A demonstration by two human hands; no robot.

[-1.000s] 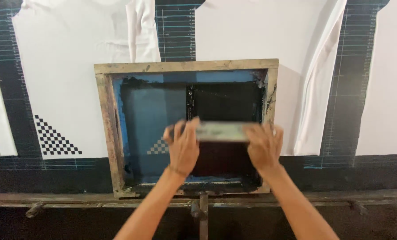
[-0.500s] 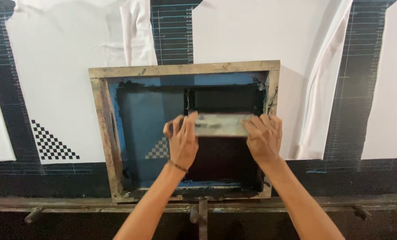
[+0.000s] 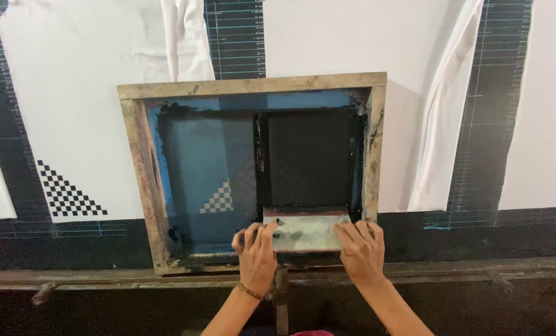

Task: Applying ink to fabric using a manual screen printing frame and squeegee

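Head view: a wood-backed squeegee (image 3: 306, 230) is gripped at its two ends, the left hand (image 3: 256, 254) closed over the left end and the right hand (image 3: 360, 249) closed over the right end. It is held inside a wooden screen frame (image 3: 253, 86), at the near edge of the black-inked right half of the mesh (image 3: 312, 158), with its blade edge touching the mesh. The frame is laid on white cloth (image 3: 91, 106) stretched over a dark ruled print table (image 3: 234, 37). A checkered triangle (image 3: 219, 200) is seen through the blue left half of the mesh, and another printed one (image 3: 66, 193) lies on the cloth left of the frame.

The squeegee is judged stiff and light, and probably slick with ink; a hold at both ends, as now, is judged to keep pressure even. The mesh is judged taut but easily damaged.

The rubber blade itself is hidden beneath the handle, the fingertips are partly lost against it, and the forearms are cut off at the lower border.
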